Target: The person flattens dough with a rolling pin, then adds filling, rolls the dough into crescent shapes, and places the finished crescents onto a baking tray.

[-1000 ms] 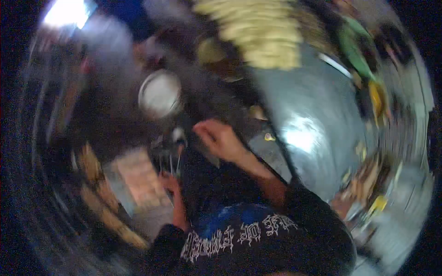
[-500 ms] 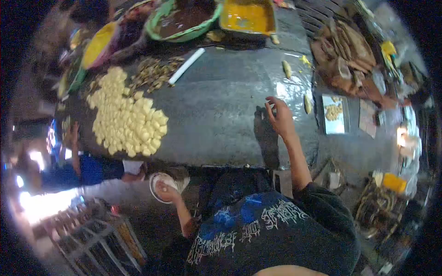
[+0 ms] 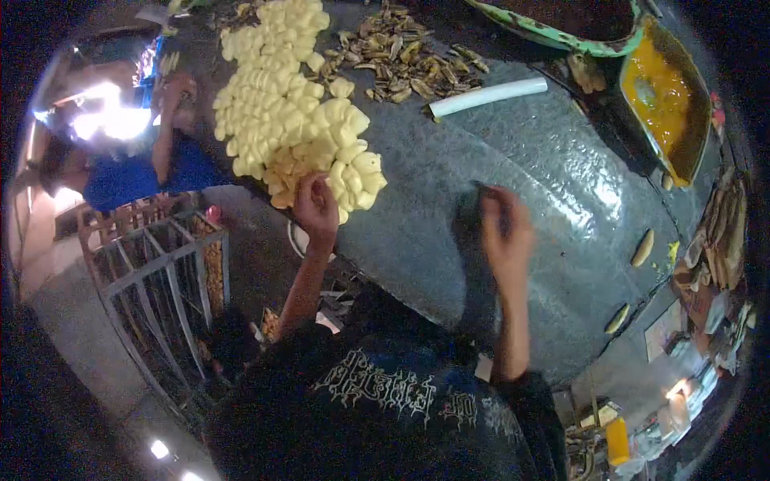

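Observation:
My left hand (image 3: 317, 210) is at the near edge of a heap of pale yellow dough pieces (image 3: 297, 112), its fingers curled together. What they hold, if anything, I cannot make out. Under and beyond these fingers, some pieces look more tan than the rest. A white bowl (image 3: 297, 238) shows partly behind my left wrist, below the table edge. Over the dark tabletop (image 3: 425, 240), my right hand (image 3: 507, 228) is slightly blurred, with thumb and fingers bent but apart. A small dark shape at its fingertips merges with its shadow.
Banana-like peels (image 3: 409, 56) lie behind the dough, with a white tube (image 3: 489, 98) alongside. A green-rimmed basin (image 3: 561, 36) and a tray of yellow-orange liquid (image 3: 662, 96) stand at the back. Another person's arm (image 3: 164, 140) is at left, near a metal rack (image 3: 156, 268).
My left hand has risen from the white bowl below the table to the dough heap. The view has turned and shifted leftward. My right hand stays over the tabletop.

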Demonstrator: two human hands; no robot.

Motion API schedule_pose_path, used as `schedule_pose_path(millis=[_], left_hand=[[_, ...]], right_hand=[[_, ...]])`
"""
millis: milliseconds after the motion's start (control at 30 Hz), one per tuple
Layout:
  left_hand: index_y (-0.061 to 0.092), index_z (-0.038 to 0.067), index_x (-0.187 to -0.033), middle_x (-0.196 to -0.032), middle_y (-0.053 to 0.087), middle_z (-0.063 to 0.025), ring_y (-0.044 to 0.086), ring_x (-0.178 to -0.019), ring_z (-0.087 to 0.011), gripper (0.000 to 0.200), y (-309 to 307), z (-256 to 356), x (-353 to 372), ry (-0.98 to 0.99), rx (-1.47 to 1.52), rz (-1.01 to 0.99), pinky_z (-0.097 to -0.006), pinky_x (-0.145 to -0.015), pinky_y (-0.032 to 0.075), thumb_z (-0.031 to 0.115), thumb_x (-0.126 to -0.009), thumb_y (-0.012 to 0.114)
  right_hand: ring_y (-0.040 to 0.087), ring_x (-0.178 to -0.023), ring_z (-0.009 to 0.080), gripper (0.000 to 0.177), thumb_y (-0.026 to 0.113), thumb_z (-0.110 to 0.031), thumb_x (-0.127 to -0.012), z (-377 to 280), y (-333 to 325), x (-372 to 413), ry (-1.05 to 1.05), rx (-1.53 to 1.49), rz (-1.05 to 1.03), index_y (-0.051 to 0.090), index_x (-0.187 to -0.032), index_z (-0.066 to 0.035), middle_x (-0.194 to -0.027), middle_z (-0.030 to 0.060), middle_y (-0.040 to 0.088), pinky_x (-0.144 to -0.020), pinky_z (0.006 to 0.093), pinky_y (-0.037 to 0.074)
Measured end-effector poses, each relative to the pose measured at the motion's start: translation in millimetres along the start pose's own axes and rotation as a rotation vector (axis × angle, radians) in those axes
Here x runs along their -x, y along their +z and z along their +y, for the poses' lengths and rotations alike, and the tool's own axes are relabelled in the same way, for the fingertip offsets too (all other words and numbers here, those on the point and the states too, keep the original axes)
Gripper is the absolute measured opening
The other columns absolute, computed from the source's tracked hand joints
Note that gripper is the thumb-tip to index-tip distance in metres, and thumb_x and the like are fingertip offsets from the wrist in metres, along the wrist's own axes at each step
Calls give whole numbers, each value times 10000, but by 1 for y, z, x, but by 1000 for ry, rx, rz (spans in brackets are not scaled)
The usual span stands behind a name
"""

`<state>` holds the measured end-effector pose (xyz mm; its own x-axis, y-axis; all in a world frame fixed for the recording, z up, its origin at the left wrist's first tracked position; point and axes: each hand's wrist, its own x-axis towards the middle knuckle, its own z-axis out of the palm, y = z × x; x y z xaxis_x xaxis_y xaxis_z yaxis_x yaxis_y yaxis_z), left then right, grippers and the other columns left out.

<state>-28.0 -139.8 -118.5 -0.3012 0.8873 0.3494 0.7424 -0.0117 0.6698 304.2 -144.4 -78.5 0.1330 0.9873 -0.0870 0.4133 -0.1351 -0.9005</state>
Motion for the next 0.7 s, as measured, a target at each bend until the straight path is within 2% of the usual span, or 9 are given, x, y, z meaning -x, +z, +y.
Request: schedule_pose_path(millis=[67, 100, 167, 233, 333, 433, 533, 567, 700], left_hand=[[654, 5, -1024, -979, 663, -135, 649, -884, -279, 129, -2, 3, 3, -113, -153, -45, -355, -791, 502, 69, -934, 587], [654, 9, -1022, -979, 663, -132, 650, -884, -276, 125, -9, 4, 7, -171, -232, -68, -353, -790, 500, 69, -938, 583], [656, 17, -1021, -969, 662, -124, 647, -875, -272, 122, -13, -18, 22, 9, -276, -19, -352, -788, 498, 73, -946, 577], [657, 25, -1018, -957, 662, -116, 644, -862, -264, 120, -17, -17, 32, 27, -288, 30, -350, -781, 497, 78, -955, 570], [656, 29, -1008, -939, 661, -104, 637, -835, -241, 115, -29, 19, 45, -131, -246, 62, -343, -761, 493, 83, -965, 564], [648, 16, -991, -922, 654, -92, 615, -778, -201, 93, -42, 37, 71, -136, -181, 54, -320, -718, 482, 69, -965, 577], [648, 12, -983, -915, 650, -89, 609, -775, -201, 76, -57, 47, 113, -184, -102, 54, -312, -717, 478, 46, -953, 587], [651, 22, -975, -917, 654, -87, 624, -813, -200, 68, -62, 56, 127, -202, -46, 79, -308, -722, 477, 36, -944, 592], [654, 27, -978, -929, 662, -95, 646, -851, -203, 72, -64, 48, 183, -234, 84, 128, -304, -748, 489, 25, -930, 601]], right_hand=[[669, -991, 352, 273, 649, -182, -939, -8, 55, -21, -180, -16, -162, 653, -1155, -16, -1087, 192, 682, -877, 385, 524], [658, -1001, 381, 316, 648, -182, -928, -16, 80, -28, -288, -5, -223, 618, -1194, -15, -1106, 207, 665, -868, 412, 536], [647, -996, 401, 380, 644, -212, -932, -40, 124, -34, -221, 91, -337, 567, -1219, 25, -1073, 247, 646, -848, 443, 544], [633, -969, 428, 453, 679, -259, -901, -60, 159, -46, -271, 222, -322, 538, -1189, 62, -1019, 279, 628, -824, 458, 548], [619, -930, 452, 471, 722, -297, -851, -59, 204, -56, -260, 347, -309, 566, -1079, 84, -1006, 287, 619, -837, 469, 542], [619, -919, 443, 422, 740, -289, -816, -52, 183, -54, -358, 264, -275, 591, -1001, 60, -960, 280, 624, -827, 485, 528], [618, -930, 431, 359, 727, -258, -816, -28, 157, -34, -310, 109, -237, 607, -968, 44, -899, 265, 634, -810, 491, 513], [632, -895, 412, 341, 714, -241, -823, -25, 144, -22, -310, 162, -202, 607, -1009, 23, -830, 229, 643, -766, 471, 511], [672, -806, 382, 340, 693, -228, -858, 17, 121, 8, -371, 87, 16, 604, -1082, 11, -879, 192, 688, -745, 440, 532]])
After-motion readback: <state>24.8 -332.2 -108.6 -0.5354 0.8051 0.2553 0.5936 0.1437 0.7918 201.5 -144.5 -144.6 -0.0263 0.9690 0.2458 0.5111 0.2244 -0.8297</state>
